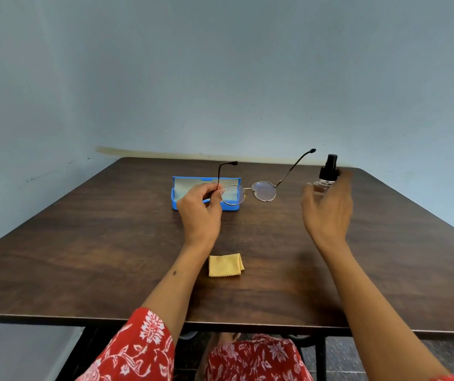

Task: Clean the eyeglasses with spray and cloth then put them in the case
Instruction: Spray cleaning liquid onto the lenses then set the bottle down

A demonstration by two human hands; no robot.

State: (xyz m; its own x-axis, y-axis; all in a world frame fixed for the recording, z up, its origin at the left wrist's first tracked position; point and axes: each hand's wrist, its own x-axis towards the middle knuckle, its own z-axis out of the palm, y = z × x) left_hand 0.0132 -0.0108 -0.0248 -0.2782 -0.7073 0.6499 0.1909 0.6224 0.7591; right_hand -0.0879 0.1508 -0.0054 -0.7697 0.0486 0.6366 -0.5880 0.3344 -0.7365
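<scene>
**Brown table, glasses held up**

Brown wooden table [110, 243] holds an open blue case [177, 192] with nothing inside. The left hand [199, 210] pinches the glasses [263, 191] by one arm, up above the case. The right hand [327, 207] reaches around the spray bottle [327, 174]; blur hides its grip. A folded yellow cloth [225, 265] lies between the arms.

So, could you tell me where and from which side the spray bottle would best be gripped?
Probably round the clear body of the spray bottle, below its black pump. It stands upright, so a sideways wrap from the near right suits, where the right hand is open beside it, leaving the pump top free to press.
</scene>
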